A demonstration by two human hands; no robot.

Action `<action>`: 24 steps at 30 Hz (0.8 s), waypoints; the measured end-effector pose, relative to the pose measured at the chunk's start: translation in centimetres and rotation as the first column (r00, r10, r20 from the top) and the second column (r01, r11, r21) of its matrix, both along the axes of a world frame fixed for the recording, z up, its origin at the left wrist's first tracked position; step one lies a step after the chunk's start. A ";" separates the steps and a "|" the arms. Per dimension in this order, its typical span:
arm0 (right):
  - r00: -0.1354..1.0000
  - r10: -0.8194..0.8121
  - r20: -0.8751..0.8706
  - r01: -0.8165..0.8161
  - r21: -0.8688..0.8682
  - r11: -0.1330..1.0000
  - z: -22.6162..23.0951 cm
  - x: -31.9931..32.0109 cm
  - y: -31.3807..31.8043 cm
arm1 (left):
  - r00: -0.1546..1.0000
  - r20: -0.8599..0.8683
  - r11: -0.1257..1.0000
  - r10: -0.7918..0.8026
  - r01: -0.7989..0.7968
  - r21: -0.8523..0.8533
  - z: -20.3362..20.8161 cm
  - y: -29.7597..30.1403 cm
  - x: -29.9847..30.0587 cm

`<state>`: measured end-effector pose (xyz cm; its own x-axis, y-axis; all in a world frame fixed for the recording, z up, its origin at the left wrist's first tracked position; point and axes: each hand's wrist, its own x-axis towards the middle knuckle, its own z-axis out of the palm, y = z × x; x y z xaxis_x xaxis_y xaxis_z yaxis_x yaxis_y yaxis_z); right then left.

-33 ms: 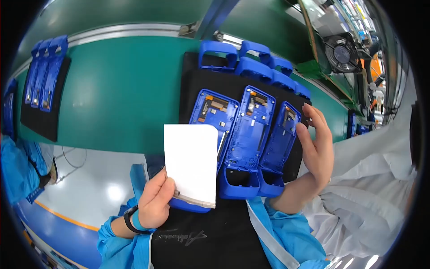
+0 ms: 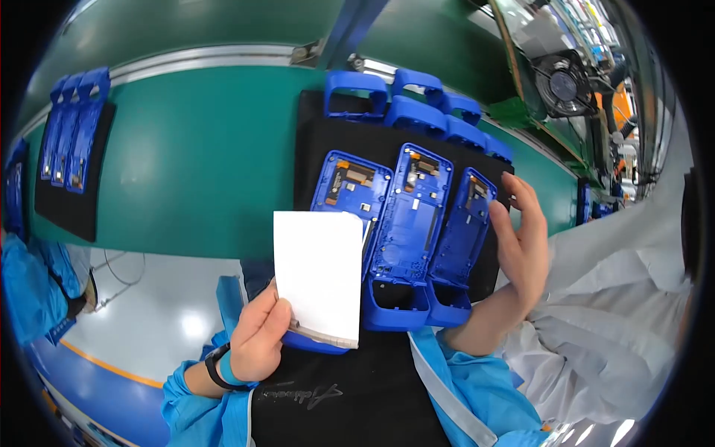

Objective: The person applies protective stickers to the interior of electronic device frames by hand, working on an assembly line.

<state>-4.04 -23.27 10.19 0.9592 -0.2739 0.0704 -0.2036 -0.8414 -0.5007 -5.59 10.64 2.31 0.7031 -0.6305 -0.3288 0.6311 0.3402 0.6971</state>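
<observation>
My left hand [image 2: 261,335] is closed on the lower left edge of a white sheet [image 2: 316,276] with a rounded top corner and a grey-brown strip along its bottom. The sheet covers much of the leftmost of three blue plastic housings [image 2: 354,182]. Beside it lie the middle blue housing [image 2: 410,216] and the right blue housing [image 2: 465,223], their insides facing up, with ribbon cables and small parts near the far ends. My right hand [image 2: 523,238] is beside the right housing's far right corner, thumb and fingers apart. Whether its fingertips touch the housing I cannot tell.
The housings lie on a black mat [image 2: 309,141] on a green table [image 2: 201,164]. Several blue frames [image 2: 421,115] stand along the mat's far edge. More blue housings [image 2: 71,141] rest on another mat at far left. A fan [image 2: 564,83] sits at upper right. White cloth [image 2: 596,298] hangs at right.
The view has shifted very slightly. Both hands and the white sheet keep their places relative to the housings.
</observation>
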 end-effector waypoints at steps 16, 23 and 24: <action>0.815 -0.561 -0.145 0.541 -0.156 0.826 -6.0 -10.5 -1.7 | 0.988 0.147 0.989 0.045 -0.064 0.133 -0.6 0.0 0.0; 0.870 -0.483 -0.093 0.491 0.228 0.841 -5.2 -12.0 -3.7 | 0.998 0.030 0.990 0.055 -0.059 0.127 -0.1 -0.4 0.6; 0.922 -0.372 -0.108 0.376 0.477 0.794 -4.6 -12.6 -4.1 | 0.997 0.047 0.991 0.055 -0.060 0.121 0.5 0.0 0.4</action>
<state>-16.67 -27.37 5.55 0.7748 -0.6081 -0.1732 -0.4585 -0.3518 -0.8161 -5.15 10.66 2.76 0.7520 -0.5457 -0.3697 0.5816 0.2854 0.7618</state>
